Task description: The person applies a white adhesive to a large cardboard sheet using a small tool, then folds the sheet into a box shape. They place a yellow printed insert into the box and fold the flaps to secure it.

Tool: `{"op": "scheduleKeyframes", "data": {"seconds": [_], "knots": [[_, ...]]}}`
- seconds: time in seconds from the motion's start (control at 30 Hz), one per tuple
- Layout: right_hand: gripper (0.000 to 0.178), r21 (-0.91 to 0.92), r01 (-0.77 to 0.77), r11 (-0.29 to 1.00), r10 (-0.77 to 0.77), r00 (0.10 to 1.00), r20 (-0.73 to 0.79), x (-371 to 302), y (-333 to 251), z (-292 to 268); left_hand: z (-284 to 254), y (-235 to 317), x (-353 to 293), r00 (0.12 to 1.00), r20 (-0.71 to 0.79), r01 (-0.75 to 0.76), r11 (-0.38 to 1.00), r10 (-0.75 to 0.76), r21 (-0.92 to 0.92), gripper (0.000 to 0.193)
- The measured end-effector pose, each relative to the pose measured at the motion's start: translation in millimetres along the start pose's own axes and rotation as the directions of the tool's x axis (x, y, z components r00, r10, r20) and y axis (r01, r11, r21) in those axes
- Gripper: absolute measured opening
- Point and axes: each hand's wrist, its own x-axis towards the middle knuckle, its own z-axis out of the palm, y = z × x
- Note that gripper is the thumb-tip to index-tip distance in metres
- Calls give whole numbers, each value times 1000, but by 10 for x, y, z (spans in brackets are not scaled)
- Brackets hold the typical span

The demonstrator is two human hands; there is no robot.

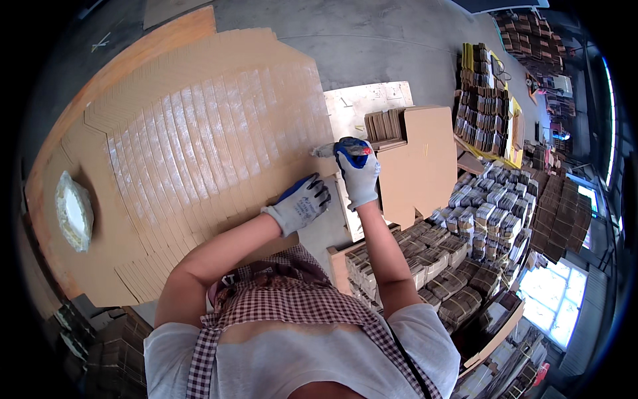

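My right hand point(357, 174), in a grey glove with a blue palm, is closed round a brush point(323, 151). Its pale, worn head points left over the right edge of the fanned cardboard sheets point(93, 136), and a bit of red shows by my fingers. The grip hides most of the handle. My left hand point(300, 203), gloved alike, is at the near right edge of the sheets, fingers apart and slightly bent, with nothing visible in it. Wet-looking whitish streaks cover the overlapping strips. A plastic-lined container of white stuff point(74, 211) sits on the sheets at far left.
The sheets lie on an orange-brown board point(193, 25). Right of them stands a pale board point(339, 100) with a flat brown cardboard piece point(425, 153) and a small cardboard stack point(385, 126). Tied cardboard bundles point(458, 306) are piled by my right arm. Further bundles point(482, 100) stand beyond.
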Motion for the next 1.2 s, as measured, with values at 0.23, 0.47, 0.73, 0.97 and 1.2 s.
{"op": "scheduleKeyframes", "data": {"seconds": [0.23, 0.47, 0.73, 0.97, 1.2], "knots": [[32, -133, 110, 985, -113, 993, -15, -264, -263, 175, -517, -55, -1012, 960, -137, 219, 961, -242, -167, 34], [31, -256, 153, 955, -153, 988, 17, -269, -261, 458, -402, -118, -1162, 965, -136, 211, 971, -225, -114, 36], [33, -312, 311, 897, -307, 950, 65, -409, -260, 568, -319, -137, -1170, 967, -178, 166, 980, -184, -110, 31], [36, -235, 352, 906, -359, 933, 13, -509, -524, 564, -276, -145, -1223, 968, -174, 166, 983, -178, -84, 30], [39, -469, 378, 798, -397, 916, 64, -444, -433, 605, -237, -145, -1223, 965, -192, 162, 981, -180, -107, 30]]}}
